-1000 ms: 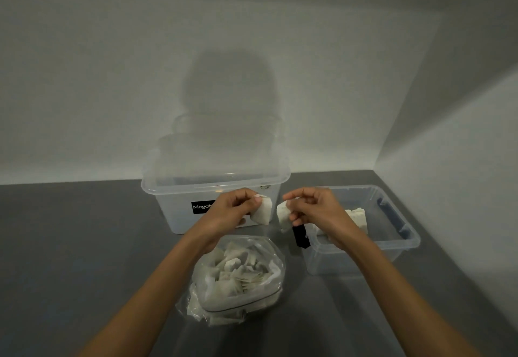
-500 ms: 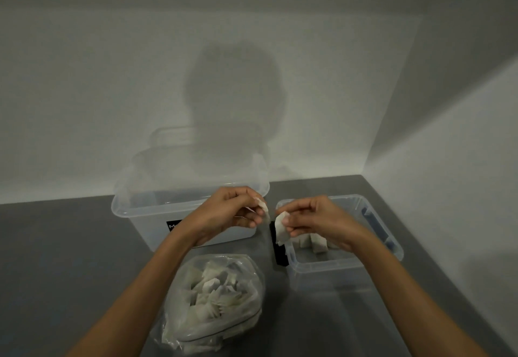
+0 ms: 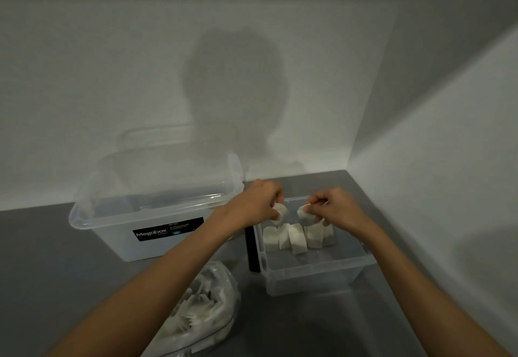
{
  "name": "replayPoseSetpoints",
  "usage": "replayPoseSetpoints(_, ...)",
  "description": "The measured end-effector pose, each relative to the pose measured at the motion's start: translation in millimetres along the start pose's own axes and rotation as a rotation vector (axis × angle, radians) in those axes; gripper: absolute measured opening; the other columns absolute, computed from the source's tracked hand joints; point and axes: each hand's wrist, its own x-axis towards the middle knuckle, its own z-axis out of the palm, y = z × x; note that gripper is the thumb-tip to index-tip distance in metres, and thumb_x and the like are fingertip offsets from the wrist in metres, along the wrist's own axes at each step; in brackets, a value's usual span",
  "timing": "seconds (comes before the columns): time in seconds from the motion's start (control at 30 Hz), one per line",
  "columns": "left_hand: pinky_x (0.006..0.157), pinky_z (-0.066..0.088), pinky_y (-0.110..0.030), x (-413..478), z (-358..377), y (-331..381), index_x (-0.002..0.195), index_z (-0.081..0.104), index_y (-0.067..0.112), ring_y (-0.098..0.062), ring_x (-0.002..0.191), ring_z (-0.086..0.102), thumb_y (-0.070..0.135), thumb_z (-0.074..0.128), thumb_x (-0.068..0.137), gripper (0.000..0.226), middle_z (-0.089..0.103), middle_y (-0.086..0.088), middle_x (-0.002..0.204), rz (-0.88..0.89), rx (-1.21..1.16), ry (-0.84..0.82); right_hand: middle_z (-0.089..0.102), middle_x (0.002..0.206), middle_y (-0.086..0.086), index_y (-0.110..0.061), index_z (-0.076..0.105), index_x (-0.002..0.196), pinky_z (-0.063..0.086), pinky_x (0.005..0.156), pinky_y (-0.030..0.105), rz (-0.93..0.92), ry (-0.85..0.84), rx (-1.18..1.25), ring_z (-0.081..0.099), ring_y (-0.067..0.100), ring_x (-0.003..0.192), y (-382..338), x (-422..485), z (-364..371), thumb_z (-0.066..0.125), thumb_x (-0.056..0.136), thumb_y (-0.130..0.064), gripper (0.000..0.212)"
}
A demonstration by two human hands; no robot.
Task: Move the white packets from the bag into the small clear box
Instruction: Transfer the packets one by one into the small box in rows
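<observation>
The small clear box (image 3: 316, 272) sits on the grey floor at right, with a row of several white packets (image 3: 297, 237) standing along its far side. My left hand (image 3: 256, 202) pinches one white packet (image 3: 281, 212) over the box's far left part. My right hand (image 3: 333, 206) pinches another white packet (image 3: 305, 214) just to the right of it, above the row. The clear plastic bag (image 3: 201, 314) with many white packets lies at the lower middle, partly hidden by my left forearm.
A large clear lidded tub (image 3: 157, 216) with a black "Megabox" label stands at the left, close to the small box. White walls meet in a corner behind and to the right. A black strip (image 3: 250, 247) runs along the small box's left side.
Both hands have moved forward and right with their packets, from above the bag and box edge to over the small box's far side. The camera has shifted closer.
</observation>
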Motion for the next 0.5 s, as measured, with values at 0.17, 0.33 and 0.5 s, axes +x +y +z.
replayPoseSetpoints(0.17,0.076,0.042,-0.024,33.0,28.8,10.0,0.104,0.066,0.009,-0.018,0.095,0.056,0.013,0.065,0.087,0.017,0.063,-0.008,0.109,0.023,0.103,-0.121,0.067,0.07,0.0,-0.018,0.069,0.075,0.051,0.058,0.022,-0.018,-0.029,-0.168,0.062,0.01,0.061,24.0,12.1,4.6,0.07,0.083,-0.012,0.011)
replayPoseSetpoints(0.33,0.086,0.046,-0.03,50.4,65.1,6.4,0.11,0.066,0.01,-0.024,0.101,0.059,0.011,0.063,0.088,0.022,0.063,-0.009,0.117,-0.077,0.2,-0.323,0.069,0.076,0.005,-0.01,0.071,0.091,0.053,0.064,0.021,0.055,-0.217,-0.254,0.061,0.009,0.062,35.4,21.2,9.5,0.061,0.086,-0.002,0.014)
replayPoseSetpoints(0.5,0.086,0.044,-0.032,57.2,84.2,0.2,0.108,0.063,0.001,-0.027,0.102,0.061,0.003,0.055,0.089,0.02,0.063,-0.014,0.114,-0.154,0.375,-0.348,0.063,0.053,-0.002,-0.004,0.069,0.102,0.051,0.055,0.019,0.106,-0.371,-0.23,0.057,0.003,0.043,36.4,30.6,26.1,0.057,0.088,0.001,0.019)
